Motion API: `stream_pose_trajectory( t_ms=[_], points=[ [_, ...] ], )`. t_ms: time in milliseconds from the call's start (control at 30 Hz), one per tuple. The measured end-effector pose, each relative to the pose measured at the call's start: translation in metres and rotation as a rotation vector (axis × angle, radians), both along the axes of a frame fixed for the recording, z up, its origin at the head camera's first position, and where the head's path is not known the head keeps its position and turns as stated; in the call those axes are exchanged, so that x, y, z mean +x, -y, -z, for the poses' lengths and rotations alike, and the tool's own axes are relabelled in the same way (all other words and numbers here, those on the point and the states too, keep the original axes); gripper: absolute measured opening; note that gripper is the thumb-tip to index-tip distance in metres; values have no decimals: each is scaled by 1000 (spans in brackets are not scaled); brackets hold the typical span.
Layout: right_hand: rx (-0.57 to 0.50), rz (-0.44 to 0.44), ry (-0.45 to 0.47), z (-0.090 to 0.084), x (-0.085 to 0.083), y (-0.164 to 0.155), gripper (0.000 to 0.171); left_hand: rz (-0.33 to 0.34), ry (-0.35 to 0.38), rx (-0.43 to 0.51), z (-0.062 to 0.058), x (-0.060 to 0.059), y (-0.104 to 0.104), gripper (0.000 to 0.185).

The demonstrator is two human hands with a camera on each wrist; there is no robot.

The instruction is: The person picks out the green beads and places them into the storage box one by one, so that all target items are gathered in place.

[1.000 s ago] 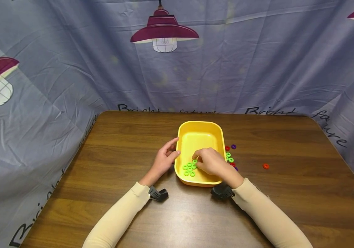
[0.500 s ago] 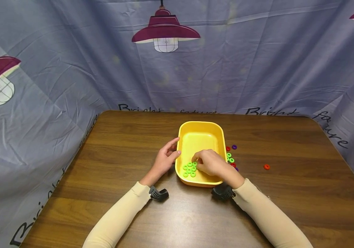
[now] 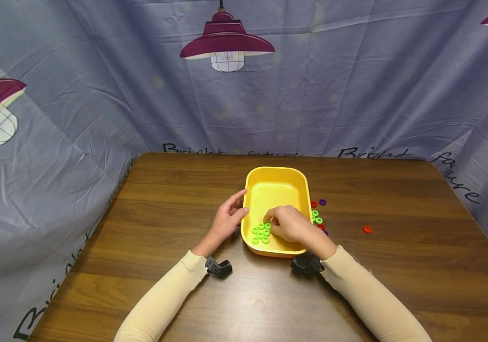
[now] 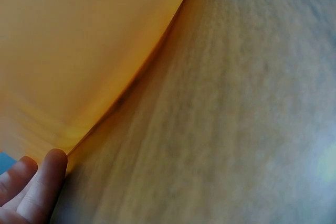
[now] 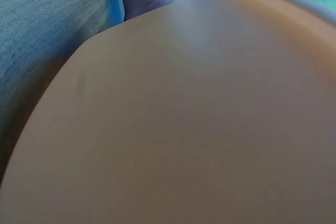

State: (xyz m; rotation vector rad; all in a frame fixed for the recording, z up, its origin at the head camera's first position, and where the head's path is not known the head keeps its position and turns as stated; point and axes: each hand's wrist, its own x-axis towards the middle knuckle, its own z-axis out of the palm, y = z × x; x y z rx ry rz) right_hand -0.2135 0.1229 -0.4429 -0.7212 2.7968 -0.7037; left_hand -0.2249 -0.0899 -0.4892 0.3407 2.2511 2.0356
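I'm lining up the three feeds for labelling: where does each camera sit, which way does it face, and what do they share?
Head: worn on the head, looking forward and down at the table; shows both sleeved arms, the left hand at the yellow tray, the right hand inside it by the green rings.
Left wrist: low beside the tray's outer wall, facing along the tabletop; shows fingertips.
Right wrist: close above the tray's inside; shows no hand.
Shared: all three see the yellow tray.

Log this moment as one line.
left hand: steadies yellow plastic tray | right hand: inside tray by green rings | grasp unclear
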Motion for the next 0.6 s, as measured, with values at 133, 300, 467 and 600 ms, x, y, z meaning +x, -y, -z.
stream_pose_trajectory(
  t_ms=[133, 300, 467, 600],
  points=[
    [-23, 12, -17, -1, -1, 0, 21, 3, -1, 10, 1, 0, 0, 56],
    [-57, 21, -46, -2, 0, -1, 21, 4, 2, 23, 2, -1, 0, 56],
    [-79, 15, -65, -3, -1, -2, 21, 6, -2, 16, 1, -1, 0, 55],
    [-107, 0, -88, -4, -2, -5, 20, 12, -3, 3, 1, -1, 1, 55]
  ],
)
